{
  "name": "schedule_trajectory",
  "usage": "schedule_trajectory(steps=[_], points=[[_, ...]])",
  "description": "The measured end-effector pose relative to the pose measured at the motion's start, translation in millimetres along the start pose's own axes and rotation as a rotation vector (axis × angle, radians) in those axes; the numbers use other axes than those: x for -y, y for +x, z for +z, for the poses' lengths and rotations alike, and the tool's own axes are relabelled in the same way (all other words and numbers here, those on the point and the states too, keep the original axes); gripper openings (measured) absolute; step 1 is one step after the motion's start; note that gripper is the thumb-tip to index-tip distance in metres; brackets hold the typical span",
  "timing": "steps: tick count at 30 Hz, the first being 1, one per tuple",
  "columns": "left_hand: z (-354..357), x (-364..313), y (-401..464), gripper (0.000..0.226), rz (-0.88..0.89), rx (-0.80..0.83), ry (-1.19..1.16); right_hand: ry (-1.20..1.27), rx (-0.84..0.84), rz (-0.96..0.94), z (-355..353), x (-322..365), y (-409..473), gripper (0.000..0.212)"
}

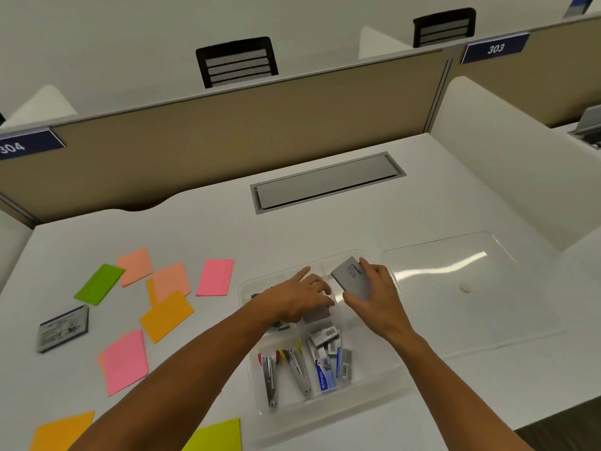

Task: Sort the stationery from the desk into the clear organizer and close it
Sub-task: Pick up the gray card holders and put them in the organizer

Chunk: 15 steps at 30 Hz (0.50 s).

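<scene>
Head view: the clear organizer (370, 369) sits on the white desk (201, 229) at about five o'clock from the frame's centre, its hinged lid (455, 288) thrown open and lying flat toward three o'clock; the task is partway done. The near compartments already hold two staplers (286, 372) side by side and, just beside them at three o'clock, a heap of small staple boxes (331, 353); the far compartments are mostly hidden by the hands, so what lies in them cannot be told.

The right hand (374, 294) grips a flat grey box (353, 277) between thumb and curled fingers, tilted, over the far part of the organizer; the box is apparently not yet set down. The left hand (302, 297) lies palm down in the far-left compartment, fingers spread and forefinger extended toward twelve o'clock; whether it pinches anything underneath cannot be told.

Still out on the desk, at about nine o'clock from the organizer: a scatter of sticky note pads (166, 284) in pink, orange, peach and green, some overlapping; a second flat box (62, 328) lies at the far-left edge of that scatter; two more pads, orange and yellow-green, lie at the frame's bottom edge toward seven o'clock. By my reckoning the notes and that box remain to be sorted, and the lid remains to be shut.
</scene>
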<state>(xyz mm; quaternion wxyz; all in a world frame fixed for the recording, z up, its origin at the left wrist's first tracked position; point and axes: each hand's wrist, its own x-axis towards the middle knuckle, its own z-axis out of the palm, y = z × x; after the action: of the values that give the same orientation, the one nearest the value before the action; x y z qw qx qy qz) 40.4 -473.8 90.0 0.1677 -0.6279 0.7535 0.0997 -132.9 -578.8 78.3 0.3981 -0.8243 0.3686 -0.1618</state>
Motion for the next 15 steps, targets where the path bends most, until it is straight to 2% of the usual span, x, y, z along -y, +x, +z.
schedule_trajectory(steps=[3,7,12,15], points=[[-1,-1,0,0.071,-0.043,-0.011,-0.009,-0.001,0.021,0.016,4,5,1,0.079],[-1,-2,-8,0.061,-0.131,-0.124,-0.082,-0.021,0.052,0.041,12,13,3,0.082],[4,-8,-32,0.043,-0.350,-0.263,-0.265,-0.082,0.108,0.042,25,31,5,0.081],[10,-13,-51,0.040,-0.468,-0.363,-0.365,-0.136,0.122,0.043,36,41,7,0.079]])
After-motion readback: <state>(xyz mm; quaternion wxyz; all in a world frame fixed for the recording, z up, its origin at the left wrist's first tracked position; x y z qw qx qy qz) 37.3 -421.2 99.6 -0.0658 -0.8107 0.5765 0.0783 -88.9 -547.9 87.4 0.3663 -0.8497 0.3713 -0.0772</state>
